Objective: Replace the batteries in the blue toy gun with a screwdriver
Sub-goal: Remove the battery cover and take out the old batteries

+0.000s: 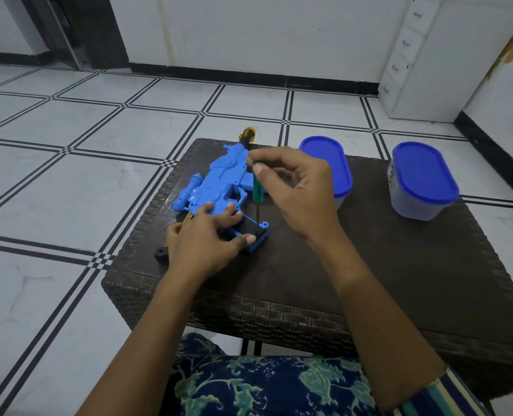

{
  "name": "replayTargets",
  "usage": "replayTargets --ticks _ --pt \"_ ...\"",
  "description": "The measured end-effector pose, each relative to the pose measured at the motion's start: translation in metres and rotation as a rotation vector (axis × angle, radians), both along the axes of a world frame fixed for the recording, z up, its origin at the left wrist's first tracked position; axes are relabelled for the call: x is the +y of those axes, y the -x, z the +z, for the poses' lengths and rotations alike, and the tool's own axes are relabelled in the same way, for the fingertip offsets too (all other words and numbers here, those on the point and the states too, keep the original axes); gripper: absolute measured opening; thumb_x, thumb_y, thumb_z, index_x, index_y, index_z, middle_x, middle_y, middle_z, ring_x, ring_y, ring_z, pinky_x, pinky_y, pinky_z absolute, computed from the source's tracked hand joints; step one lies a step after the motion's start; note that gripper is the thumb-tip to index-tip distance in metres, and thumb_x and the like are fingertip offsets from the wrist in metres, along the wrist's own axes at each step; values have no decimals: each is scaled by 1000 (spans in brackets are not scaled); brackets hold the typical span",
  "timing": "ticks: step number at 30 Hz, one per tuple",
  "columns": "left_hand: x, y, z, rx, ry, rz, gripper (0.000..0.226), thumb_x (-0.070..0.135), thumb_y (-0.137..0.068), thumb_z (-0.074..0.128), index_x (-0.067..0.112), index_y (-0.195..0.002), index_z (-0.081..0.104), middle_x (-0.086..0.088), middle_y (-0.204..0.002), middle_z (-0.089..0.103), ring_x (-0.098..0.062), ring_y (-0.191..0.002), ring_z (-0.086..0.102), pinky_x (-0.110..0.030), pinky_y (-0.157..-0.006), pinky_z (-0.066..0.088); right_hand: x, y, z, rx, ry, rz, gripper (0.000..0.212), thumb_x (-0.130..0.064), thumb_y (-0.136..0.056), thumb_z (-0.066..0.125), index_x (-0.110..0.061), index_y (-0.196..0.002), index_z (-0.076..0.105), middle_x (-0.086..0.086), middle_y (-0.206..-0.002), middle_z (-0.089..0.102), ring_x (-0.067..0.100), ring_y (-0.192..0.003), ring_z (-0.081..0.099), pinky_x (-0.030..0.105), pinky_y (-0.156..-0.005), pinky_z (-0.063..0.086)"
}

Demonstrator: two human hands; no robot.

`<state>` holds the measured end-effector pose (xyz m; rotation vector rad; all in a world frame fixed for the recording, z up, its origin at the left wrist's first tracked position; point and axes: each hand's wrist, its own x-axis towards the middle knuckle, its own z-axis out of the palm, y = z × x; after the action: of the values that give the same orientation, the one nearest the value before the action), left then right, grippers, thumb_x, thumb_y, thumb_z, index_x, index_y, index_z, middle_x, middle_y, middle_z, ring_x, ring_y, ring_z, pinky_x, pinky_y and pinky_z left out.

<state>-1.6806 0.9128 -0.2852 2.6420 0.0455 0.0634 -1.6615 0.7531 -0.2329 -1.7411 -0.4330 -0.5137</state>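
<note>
Toy gun (222, 178) + screwdriver (256, 187), 2 blue-lidded tubs (420, 181) nearby

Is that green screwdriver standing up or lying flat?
Upright. The right hand pinches the top of the green screwdriver, and its shaft points down into the grip of the blue toy gun.

Navy garment (264, 382) (teal leaf print) on the lap; striped right sleeve (459, 397)
</note>
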Motion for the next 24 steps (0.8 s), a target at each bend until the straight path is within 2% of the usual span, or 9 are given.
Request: replayTargets --ticks 3,5,10,13,15,19,24 --pt "0 1 0 3 -4 -1 55 67 -75 61 51 -127 52 11 -152 34 -7 -143 22 -46 -110 16 2 0 -1 -50 17 -8 18 -18 -80 79 -17 -98 75 -2 -97 72 13 -96 67 37 -77 58" --pt "0 1 -1 2 -4 -7 55 67 -74 61 51 -126 52 13 -151 35 -6 -143 20 -46 -110 16 2 -2 -2 -77 23 -15 20 -14 -79 80 -15 -98 75 -2 -95 70 13 -92 67 36 -75 58" --pt "-1 3 3 12 6 -7 55 65 -76 62 50 -128 52 14 -152 34 -5 -143 21 -45 -110 16 0 -2 -1 -24 53 -8 25 -6 -86 68 -13 -110 73 -11 -100 71 6 -100 67 34 -85 57" --pt "-2 5 5 11 17 -6 54 63 -76 62 49 -127 53 14 -151 34 -6 -143 21 -45 -110 15 1 1 -3 -16 64 11 23 -13 -86 72 -17 -108 73 -7 -106 72 9 -104 65 37 -86 56" --pt "-2 4 5 13 10 -6 54 64 -76 62 49 -128 52 12 -152 34 -7 -143 22 -47 -111 15 2 1 -2 -49 49 -1 21 -19 -81 78 -20 -101 74 -2 -101 71 13 -101 65 37 -79 57" --pt "-1 4 5 22 6 1 55 65 -76 62 50 -128 52 9 -153 33 -10 -142 24 -47 -111 16 1 -1 0 -53 11 -27 17 -10 -79 78 -17 -95 74 1 -94 70 13 -88 67 38 -73 58" --pt "-1 4 5 26 -1 7 56 67 -75 61 51 -128 51 7 -154 31 -13 -141 27 -46 -111 16 -1 0 0 -28 25 -35 19 -4 -84 71 -12 -101 74 -1 -96 73 9 -89 69 26 -76 57"
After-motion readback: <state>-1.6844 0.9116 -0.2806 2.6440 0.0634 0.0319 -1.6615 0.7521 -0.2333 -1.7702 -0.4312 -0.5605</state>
